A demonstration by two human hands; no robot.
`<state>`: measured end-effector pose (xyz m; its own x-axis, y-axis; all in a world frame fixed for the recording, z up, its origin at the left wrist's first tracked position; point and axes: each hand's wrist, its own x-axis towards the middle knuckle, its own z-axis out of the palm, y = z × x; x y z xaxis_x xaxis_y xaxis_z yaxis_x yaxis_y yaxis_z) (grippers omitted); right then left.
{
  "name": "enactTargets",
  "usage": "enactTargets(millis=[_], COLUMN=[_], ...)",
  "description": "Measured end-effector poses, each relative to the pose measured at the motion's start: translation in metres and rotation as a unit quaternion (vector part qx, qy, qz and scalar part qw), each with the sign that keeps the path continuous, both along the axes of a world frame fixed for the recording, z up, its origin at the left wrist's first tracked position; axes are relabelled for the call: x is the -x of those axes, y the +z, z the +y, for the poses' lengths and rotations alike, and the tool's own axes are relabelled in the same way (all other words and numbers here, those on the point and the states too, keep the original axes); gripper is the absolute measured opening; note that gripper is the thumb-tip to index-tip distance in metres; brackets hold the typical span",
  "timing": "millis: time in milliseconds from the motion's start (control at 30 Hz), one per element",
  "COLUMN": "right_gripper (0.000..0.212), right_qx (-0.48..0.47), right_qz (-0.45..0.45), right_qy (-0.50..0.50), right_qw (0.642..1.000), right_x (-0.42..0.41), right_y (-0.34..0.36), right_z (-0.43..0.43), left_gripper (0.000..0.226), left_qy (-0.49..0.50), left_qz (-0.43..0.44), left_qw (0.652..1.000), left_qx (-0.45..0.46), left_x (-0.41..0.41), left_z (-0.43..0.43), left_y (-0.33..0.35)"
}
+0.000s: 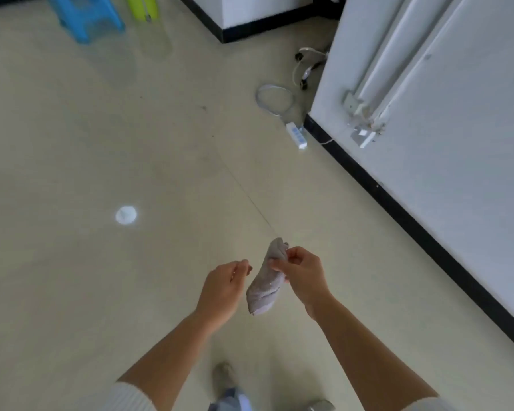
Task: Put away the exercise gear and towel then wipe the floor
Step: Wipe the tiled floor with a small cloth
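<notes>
Person standing, looking down at both hands held out in front. Right hand (301,277) pinches a grey cloth (266,287) near its upper end, thumb and fingers curled onto the fabric; the rest hangs down in a bunched fold just left of that hand, clear of the floor (131,149). Left hand (224,289) sits just beside the cloth, fingers loosely curled, holding nothing and apparently not touching it. Cloth looks small, soft and nubbly like terry, folded or crumpled lengthwise, with a darker edge near the bottom; damp or dry cannot be told. Judgement: either the towel is on its way to storage, or this is the wiping rag being readied; no exercise gear shows near the hands, so the wiping stage seems the more likely. The next move probably calls for the left hand to take a free edge, spread or refold the cloth into a flat pad, then crouch to reach the floor. Well beyond the hands: a blue stool (85,16), and on the right hand's side a white power strip (297,134) by the wall, worth keeping any damp cloth away from.
</notes>
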<state>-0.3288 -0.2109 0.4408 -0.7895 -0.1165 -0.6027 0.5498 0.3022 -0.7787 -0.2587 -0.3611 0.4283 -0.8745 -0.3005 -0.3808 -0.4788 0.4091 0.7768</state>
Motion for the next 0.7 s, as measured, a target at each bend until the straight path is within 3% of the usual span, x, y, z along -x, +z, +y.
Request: enactTargets(millis=[100, 233, 400, 700], right_gripper=[0.025, 0.016, 0.019, 0.008], right_qx=[0.029, 0.087, 0.11, 0.147], right_qz=[0.004, -0.011, 0.011, 0.025], right_qy=[0.034, 0.068, 0.15, 0.24], right_qw=[0.999, 0.994, 0.983, 0.959], right_x=[0.007, 0.018, 0.052, 0.181], right_y=[0.056, 0.11, 0.155, 0.188], right_z=[-0.084, -0.192, -0.309, -0.534], left_gripper=[0.045, 0.043, 0.012, 0.018], left_qy=[0.113, 0.221, 0.258, 0.366], left_qz=[-0.028, 0.011, 0.028, 0.094], left_qw=[0.991, 0.964, 0.959, 0.922], left_qx=[-0.073, -0.148, -0.111, -0.088], left_x=[-0.013, -0.023, -0.011, 0.099], left_z=[-0.067, -0.151, -0.257, -0.477], left_y=[0.052, 0.116, 0.165, 0.208])
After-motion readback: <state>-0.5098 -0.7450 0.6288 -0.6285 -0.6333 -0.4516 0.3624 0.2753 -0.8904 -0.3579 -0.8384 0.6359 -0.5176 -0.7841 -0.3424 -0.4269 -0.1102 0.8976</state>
